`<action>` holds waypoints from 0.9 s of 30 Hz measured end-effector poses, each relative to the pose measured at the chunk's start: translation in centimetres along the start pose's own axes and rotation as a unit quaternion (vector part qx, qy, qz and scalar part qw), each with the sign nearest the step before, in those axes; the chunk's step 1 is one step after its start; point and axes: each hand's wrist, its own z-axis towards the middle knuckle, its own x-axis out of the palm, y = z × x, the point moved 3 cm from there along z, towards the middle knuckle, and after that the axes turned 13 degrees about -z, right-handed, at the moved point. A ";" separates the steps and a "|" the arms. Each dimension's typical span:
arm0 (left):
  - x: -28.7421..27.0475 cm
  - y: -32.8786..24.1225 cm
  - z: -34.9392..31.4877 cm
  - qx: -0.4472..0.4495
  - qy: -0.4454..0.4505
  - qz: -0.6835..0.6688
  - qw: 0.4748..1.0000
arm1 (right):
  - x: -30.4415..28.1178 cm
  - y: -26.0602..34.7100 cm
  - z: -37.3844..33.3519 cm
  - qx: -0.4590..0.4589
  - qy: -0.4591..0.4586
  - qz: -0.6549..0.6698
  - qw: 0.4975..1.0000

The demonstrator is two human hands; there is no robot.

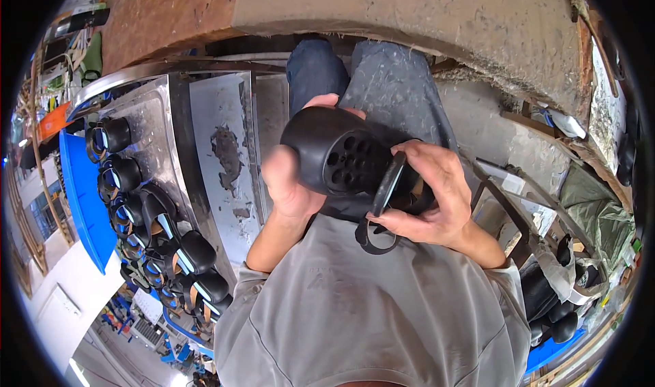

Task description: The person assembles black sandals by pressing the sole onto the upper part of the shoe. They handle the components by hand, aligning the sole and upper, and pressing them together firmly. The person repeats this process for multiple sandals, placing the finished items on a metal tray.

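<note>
black clog (310,148) sat mid-frame, its toe cupped in the curled left hand (292,188), seemingly for steadiness, while the right hand (442,197), nearly closed, pinched its strap (386,181), apparently for control.

Left hand (295,190) curved wide, right hand (440,195) in a pinch (fingers (417,152) bent), forearms (275,242) angled inward.

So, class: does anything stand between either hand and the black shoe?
Nothing visible does: the left hand is directly on the rounded end of the black shoe, and the right hand directly touches its strap.
</note>
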 end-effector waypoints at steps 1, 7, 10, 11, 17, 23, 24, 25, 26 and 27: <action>0.3 -0.1 -0.2 -0.014 0.004 0.014 1.000 | 0.1 0.1 0.2 -0.012 -0.012 0.009 1.000; 1.3 -0.1 -0.5 0.006 -0.022 0.154 0.988 | 0.2 0.4 0.4 -0.022 0.000 -0.008 1.000; 1.5 0.0 -0.6 0.009 -0.028 0.175 0.984 | 0.0 0.4 0.4 -0.022 0.007 -0.013 1.000; 1.7 0.0 -0.7 0.009 -0.032 0.185 0.982 | -0.1 0.4 0.5 -0.022 0.009 -0.013 1.000; 2.0 -0.2 -0.7 0.002 -0.038 0.198 0.980 | 0.0 0.2 0.6 -0.025 0.008 -0.007 1.000; 1.4 -0.4 -1.0 -0.023 -0.010 0.152 0.988 | 0.0 0.5 0.6 -0.030 0.014 -0.013 0.999; 1.2 -0.3 -1.1 -0.033 0.000 0.128 0.991 | 0.0 0.5 0.7 -0.031 0.016 -0.012 0.999; 1.2 -0.4 -1.1 -0.032 0.003 0.132 0.991 | -0.1 0.5 0.7 -0.033 0.017 -0.012 0.999; 1.1 -0.4 -1.0 -0.032 0.007 0.135 0.990 | -0.1 0.5 0.7 -0.034 0.018 -0.013 0.999; 1.1 -0.4 -1.0 -0.032 0.011 0.139 0.990 | -0.1 0.6 0.7 -0.034 0.020 -0.015 0.999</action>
